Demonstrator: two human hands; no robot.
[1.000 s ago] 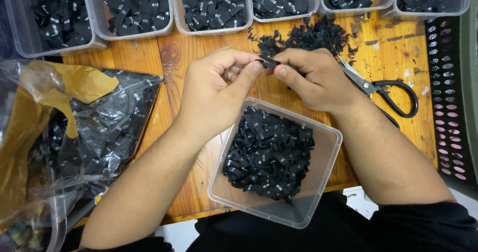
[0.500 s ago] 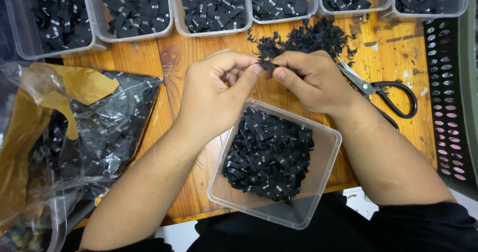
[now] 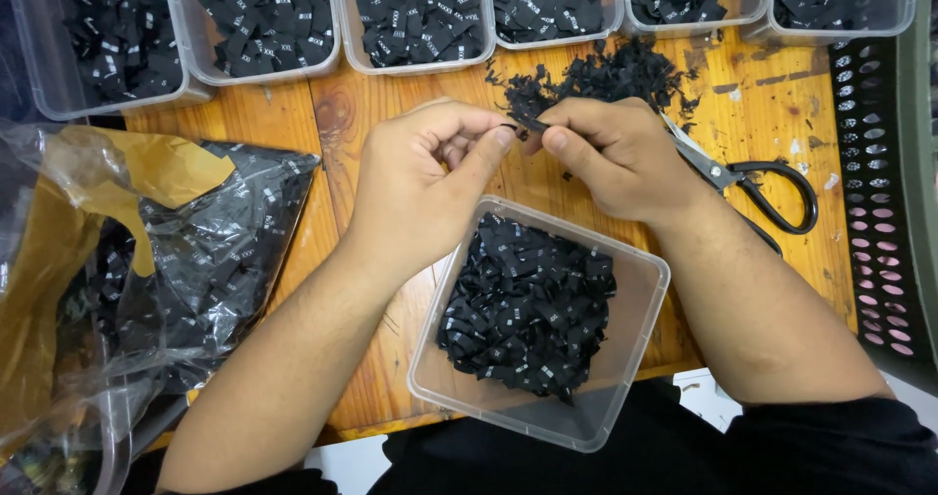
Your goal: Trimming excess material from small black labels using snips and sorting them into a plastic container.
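My left hand (image 3: pixel 420 177) and my right hand (image 3: pixel 616 153) meet above a wooden table (image 3: pixel 332 114), both pinching one small black fabric label (image 3: pixel 518 125) between thumbs and fingertips. Right below them stands a clear square plastic tub (image 3: pixel 635 290) filled with many black labels. Just beyond my right hand lies a loose heap of black label scraps (image 3: pixel 606 75). Black-handled scissors (image 3: pixel 762 182) rest on the table beside my right wrist, partly hidden under the hand.
Several clear tubs (image 3: pixel 420 16) of black labels line the far edge. A crumpled clear plastic bag (image 3: pixel 195 260) of black labels with brown paper lies at left. A dark perforated crate (image 3: pixel 879 192) stands at right.
Both hands have kept their place over the tub; only the fingers have shifted slightly on the small label.
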